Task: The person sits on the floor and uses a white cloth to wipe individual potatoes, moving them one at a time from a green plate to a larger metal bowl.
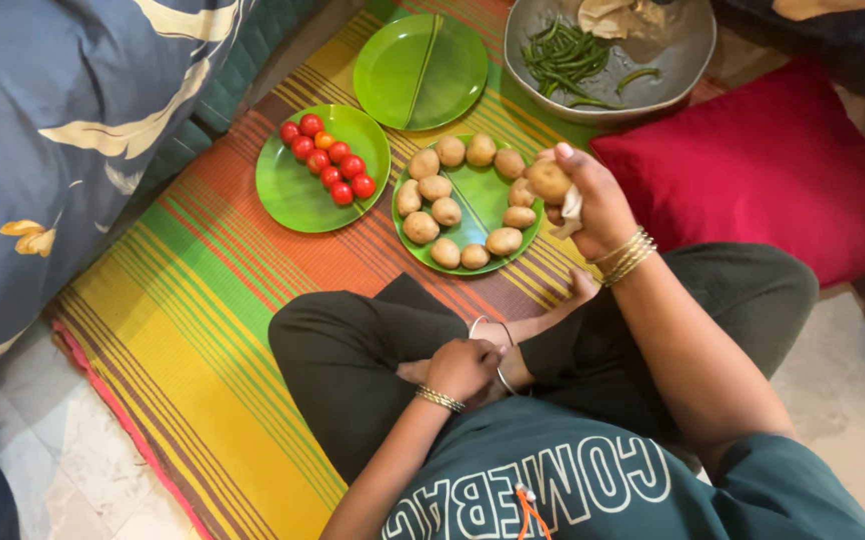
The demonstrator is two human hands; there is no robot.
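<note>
Green plate (298, 195) at the left carries red cherry tomatoes (328, 160); the next plate (478, 205) carries potatoes (443, 210) ringed round its rim. Above, a grey bowl (678, 60) holds green beans (565, 55). The right hand (593, 205) grips one potato (549, 181) over that plate's edge; the left hand (463, 368) rests closed on an ankle. A red cushion (773, 160) lies rightward.

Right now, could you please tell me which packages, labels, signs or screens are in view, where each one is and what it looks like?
No packages, labels, signs or screens.
Only print: white block lettering on the person's dark green shirt, bottom centre, below the right hand holding a potato.
</note>
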